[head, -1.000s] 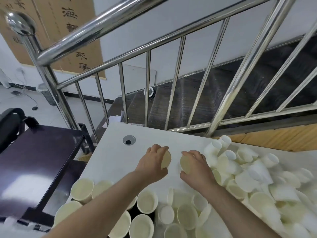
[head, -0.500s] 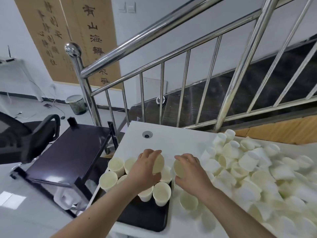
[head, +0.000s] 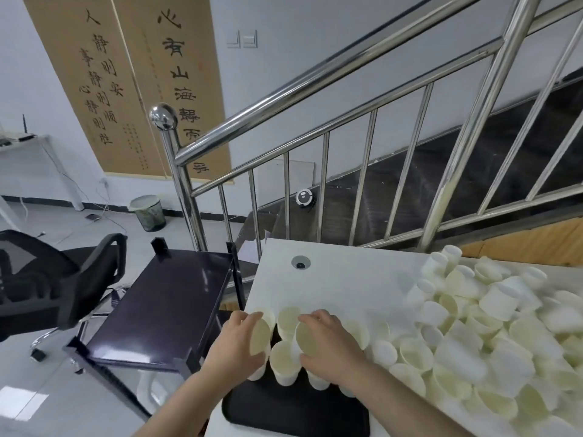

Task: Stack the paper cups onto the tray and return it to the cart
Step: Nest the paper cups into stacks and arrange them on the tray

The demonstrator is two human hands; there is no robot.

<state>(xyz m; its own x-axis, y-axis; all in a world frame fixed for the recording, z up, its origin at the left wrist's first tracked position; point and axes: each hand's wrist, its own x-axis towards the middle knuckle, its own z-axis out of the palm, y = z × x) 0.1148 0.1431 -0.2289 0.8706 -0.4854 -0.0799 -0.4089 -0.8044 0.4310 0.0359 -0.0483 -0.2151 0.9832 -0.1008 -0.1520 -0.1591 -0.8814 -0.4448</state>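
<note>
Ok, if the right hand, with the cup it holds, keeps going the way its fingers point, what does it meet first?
Probably the cup in the left hand. The right hand holds its cup with fingers pointing left across the tray, and the left hand's cup sits just beyond. Depth is unclear.

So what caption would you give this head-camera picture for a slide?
Two hands, left and right, each hold a paper cup over the black tray of upright cups, beside the dark cart.
</note>
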